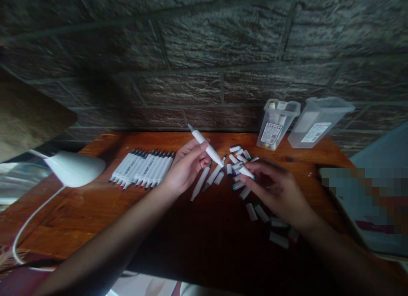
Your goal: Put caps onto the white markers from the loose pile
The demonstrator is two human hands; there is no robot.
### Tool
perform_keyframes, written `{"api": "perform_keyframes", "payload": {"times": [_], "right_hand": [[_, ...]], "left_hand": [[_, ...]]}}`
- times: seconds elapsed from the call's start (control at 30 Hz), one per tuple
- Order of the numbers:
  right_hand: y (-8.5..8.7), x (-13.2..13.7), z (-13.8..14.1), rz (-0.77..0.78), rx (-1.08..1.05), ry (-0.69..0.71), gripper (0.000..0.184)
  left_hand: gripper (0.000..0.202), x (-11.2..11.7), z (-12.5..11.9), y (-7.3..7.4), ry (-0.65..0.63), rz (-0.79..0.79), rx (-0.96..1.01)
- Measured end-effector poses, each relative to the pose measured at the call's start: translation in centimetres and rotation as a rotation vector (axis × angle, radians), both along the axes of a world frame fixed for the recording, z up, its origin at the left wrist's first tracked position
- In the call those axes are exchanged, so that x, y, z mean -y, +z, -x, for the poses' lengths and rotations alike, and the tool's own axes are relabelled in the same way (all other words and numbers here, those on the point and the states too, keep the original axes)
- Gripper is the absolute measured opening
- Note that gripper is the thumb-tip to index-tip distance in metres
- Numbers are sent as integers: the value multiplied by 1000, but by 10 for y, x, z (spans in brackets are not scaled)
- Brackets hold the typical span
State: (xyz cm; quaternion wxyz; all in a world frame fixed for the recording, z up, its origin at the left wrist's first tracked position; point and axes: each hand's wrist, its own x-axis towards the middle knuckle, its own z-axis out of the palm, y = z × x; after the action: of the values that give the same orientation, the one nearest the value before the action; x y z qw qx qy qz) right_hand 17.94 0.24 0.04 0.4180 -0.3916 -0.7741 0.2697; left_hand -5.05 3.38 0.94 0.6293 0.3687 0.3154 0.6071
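My left hand (188, 164) is closed around a white marker (207, 148), held tilted above the table with its grey tip end up and left. Between thumb and fingers of my right hand (274, 185) is a white marker cap (246, 172) with a green end. Loose caps (251, 212) lie scattered below and around my right hand, some with teal, green or orange ends. Beneath my left hand, uncapped markers (200, 183) rest on the wood. Left of that hand, a row of white markers (149, 168) lies side by side.
Two clear plastic containers (310, 132) stand at the back right, the left one with a few markers inside. A white lamp base (75, 168) with a cord sits on the left of the wooden table (92, 206). A stone-patterned wall (204, 66) rises behind.
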Motion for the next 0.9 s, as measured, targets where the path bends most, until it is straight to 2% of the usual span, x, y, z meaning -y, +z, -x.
{"api": "perform_keyframes", "payload": {"times": [0.13, 0.67, 0.9], "right_hand": [[-2, 3, 6, 56, -7, 25, 16], [1, 5, 9, 43, 2, 2, 17], [-3, 6, 9, 87, -35, 0, 18]], "left_hand": [[27, 4, -3, -1, -24, -56, -68], [24, 5, -4, -3, -15, -145, -188], [19, 10, -2, -10, -94, -193, -393]]}}
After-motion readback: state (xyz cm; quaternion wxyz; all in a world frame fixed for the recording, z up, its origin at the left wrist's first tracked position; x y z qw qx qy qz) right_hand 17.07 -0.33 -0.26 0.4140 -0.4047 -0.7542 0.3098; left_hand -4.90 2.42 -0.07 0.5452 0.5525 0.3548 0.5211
